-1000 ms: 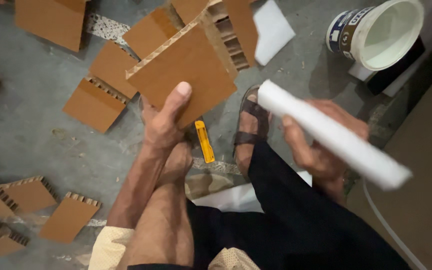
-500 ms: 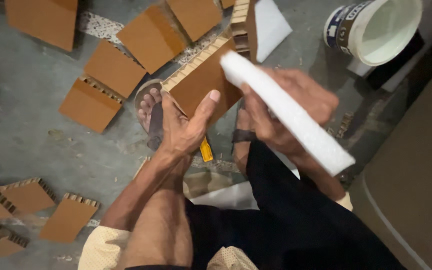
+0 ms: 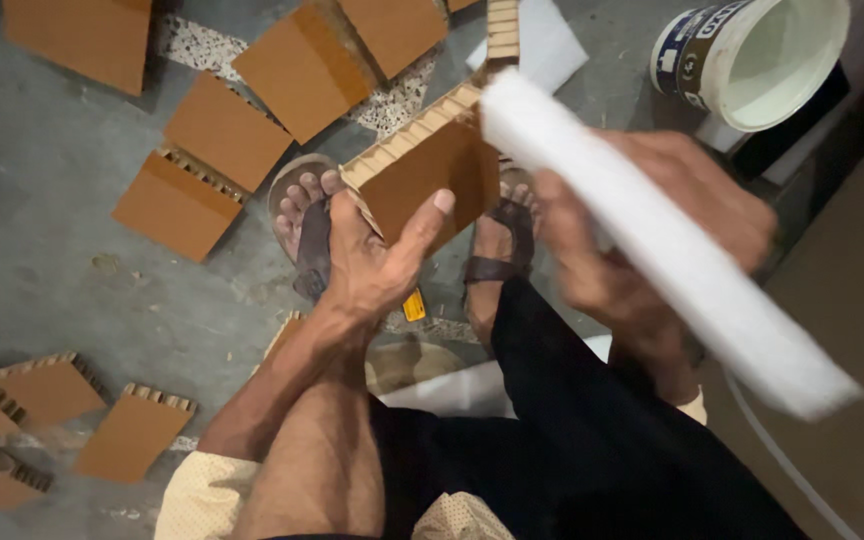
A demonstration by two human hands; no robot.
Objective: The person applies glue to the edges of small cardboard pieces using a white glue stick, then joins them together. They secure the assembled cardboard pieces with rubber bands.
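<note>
My left hand (image 3: 377, 270) grips the brown cardboard piece (image 3: 430, 175). Right beside the cardboard, my right hand (image 3: 652, 225) holds a white strip (image 3: 652, 250).

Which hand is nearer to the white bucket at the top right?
Right. The right hand, gripping a long white strip, is just below and left of the white bucket. The left hand holds a cardboard piece farther left.

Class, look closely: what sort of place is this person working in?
Probably an informal floor workshop: cut cardboard pieces lie across the bare concrete floor, with a white bucket nearby.
</note>
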